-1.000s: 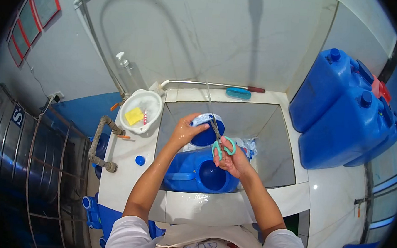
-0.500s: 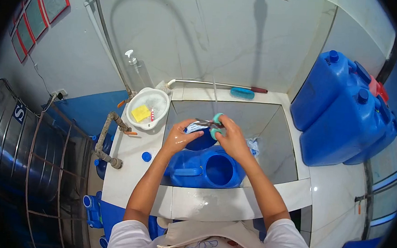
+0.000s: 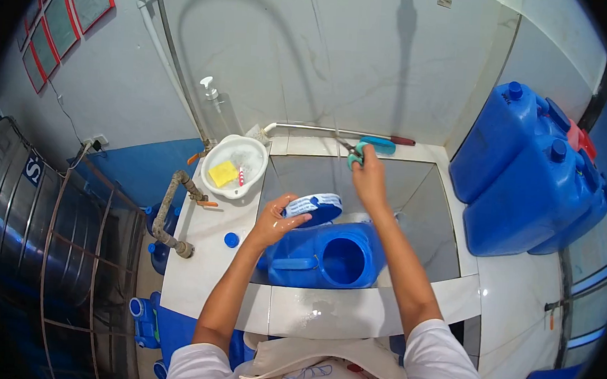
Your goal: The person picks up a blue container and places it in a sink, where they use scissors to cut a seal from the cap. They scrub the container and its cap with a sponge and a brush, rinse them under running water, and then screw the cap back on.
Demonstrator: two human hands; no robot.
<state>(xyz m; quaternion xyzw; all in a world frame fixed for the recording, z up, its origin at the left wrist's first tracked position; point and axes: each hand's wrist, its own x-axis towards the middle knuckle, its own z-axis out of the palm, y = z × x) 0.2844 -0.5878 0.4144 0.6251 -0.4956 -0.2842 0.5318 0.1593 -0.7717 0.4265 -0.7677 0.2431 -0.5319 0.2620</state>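
Observation:
My left hand [image 3: 278,221] grips a round blue lid [image 3: 321,213] with a white printed band along its rim, tilted above the sink. Farther forward and to the right, my right hand [image 3: 369,177] holds scissors [image 3: 353,154] with teal handles, their blades pointing up and left, apart from the lid. Below both hands a blue jug [image 3: 295,264] lies in the sink, its wide round mouth uncovered and facing up. A small blue cap [image 3: 231,239] rests on the counter left of the jug.
A white basin [image 3: 215,180] with a yellow sponge [image 3: 223,173] stands at the sink's left corner, near a pump bottle [image 3: 219,109] and rusty pipe [image 3: 161,217]. A teal brush [image 3: 378,145] lies on the back ledge. Large blue jerrycans [image 3: 508,195] stand at the right.
My right hand has moved forward and right with the scissors, away from my left hand. The lid's banded rim now shows more fully. The view has shifted slightly.

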